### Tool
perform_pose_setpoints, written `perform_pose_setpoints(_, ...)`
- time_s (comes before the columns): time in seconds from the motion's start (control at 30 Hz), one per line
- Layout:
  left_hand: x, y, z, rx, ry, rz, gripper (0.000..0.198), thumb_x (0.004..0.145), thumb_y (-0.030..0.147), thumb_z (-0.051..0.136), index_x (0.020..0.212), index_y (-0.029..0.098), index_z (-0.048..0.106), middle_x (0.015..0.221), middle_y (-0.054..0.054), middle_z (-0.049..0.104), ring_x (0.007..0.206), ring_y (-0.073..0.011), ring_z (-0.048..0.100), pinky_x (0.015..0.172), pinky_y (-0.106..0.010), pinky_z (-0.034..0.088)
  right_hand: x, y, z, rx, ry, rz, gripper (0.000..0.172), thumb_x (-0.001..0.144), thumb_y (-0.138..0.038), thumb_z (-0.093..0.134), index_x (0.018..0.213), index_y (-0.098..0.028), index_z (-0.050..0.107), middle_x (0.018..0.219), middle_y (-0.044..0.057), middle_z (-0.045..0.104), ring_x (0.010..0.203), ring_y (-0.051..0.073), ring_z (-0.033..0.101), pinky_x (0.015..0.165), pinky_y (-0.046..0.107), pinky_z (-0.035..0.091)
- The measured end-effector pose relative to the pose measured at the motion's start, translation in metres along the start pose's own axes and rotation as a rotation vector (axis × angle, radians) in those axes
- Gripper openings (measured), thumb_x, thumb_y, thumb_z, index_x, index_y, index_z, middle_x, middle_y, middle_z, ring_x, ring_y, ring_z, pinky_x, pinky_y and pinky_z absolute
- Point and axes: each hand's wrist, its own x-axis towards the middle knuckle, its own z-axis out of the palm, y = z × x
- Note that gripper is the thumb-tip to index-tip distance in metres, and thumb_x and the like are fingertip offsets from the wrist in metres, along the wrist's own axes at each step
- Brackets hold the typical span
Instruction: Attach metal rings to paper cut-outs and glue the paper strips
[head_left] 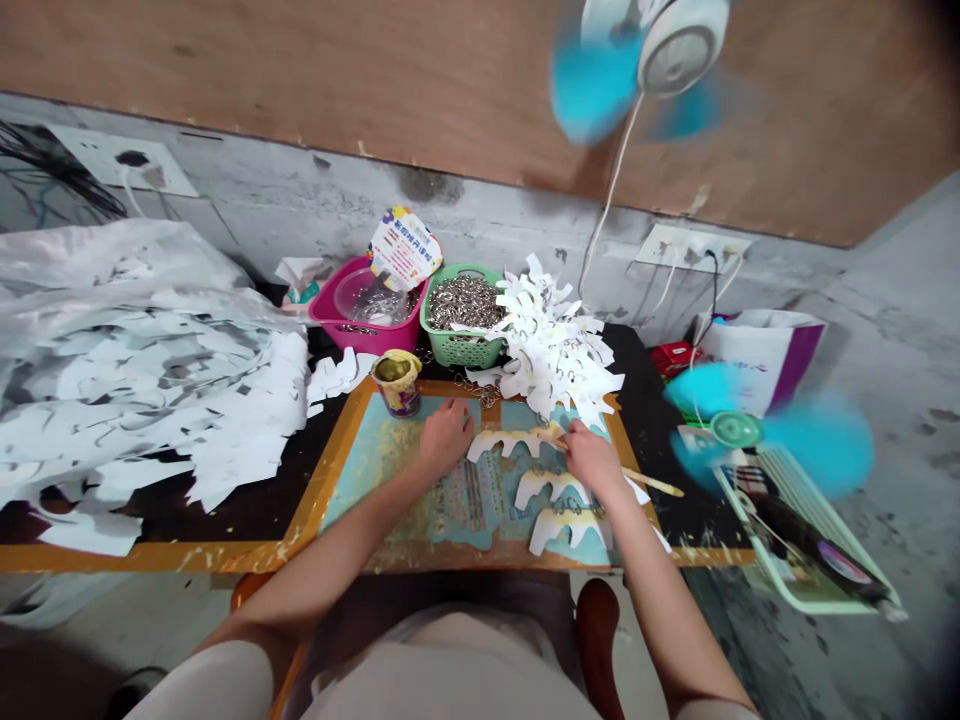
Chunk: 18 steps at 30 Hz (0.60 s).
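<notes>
My right hand (592, 457) is closed round a thin wooden stick (660, 485); its tip lies over a white scalloped cut-out (504, 442) smeared with something yellowish. To the left of that cut-out, my left hand (445, 437) rests low over the blue mat (360, 460), fingers bent together near a small heap of metal rings (486, 394). What those fingers hold, if anything, is hidden. Two more cut-outs, a middle one (551, 487) and a front one (568, 528), lie near my right forearm with rings on them. An open tin (399, 385) with a yellow-crusted rim stands behind my left hand.
Behind the mat are a pink basket (367, 335) and a green basket (461, 348) of metal rings. White cut-outs with rings (551, 345) pile up beside them. Many white pieces (217, 390) cover the left side. A spinning blue fan (739, 430) stands right; another fan (679, 55) hangs above.
</notes>
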Motion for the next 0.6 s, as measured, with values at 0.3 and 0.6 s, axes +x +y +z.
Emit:
perform_pose_setpoints(0.3,0.057,0.006,0.01,-0.1,-0.043,0.055,0.018,0.084,0.023,0.066,0.101,0.017,0.068,0.104,-0.012,0.071,0.097,-0.026,0.067,0.084,-0.033,0.049,0.005,0.012,0.0,0.033,0.045,0.083,0.027,0.099,-0.027,0.039,0.107,-0.02,0.064,0.117,0.011,0.06,0.094,0.024,0.066,0.073,0.03,0.044)
perform_pose_setpoints(0.6,0.046,-0.002,-0.001,-0.197,-0.089,0.149,0.021,0.079,0.014,0.066,0.1,0.014,0.069,0.109,-0.013,0.07,0.095,-0.0236,0.066,0.085,-0.031,0.049,0.011,0.015,0.012,0.061,0.028,0.06,0.024,0.096,-0.024,0.042,0.111,-0.024,0.061,0.109,0.009,0.064,0.095,0.024,0.066,0.071,0.03,0.045)
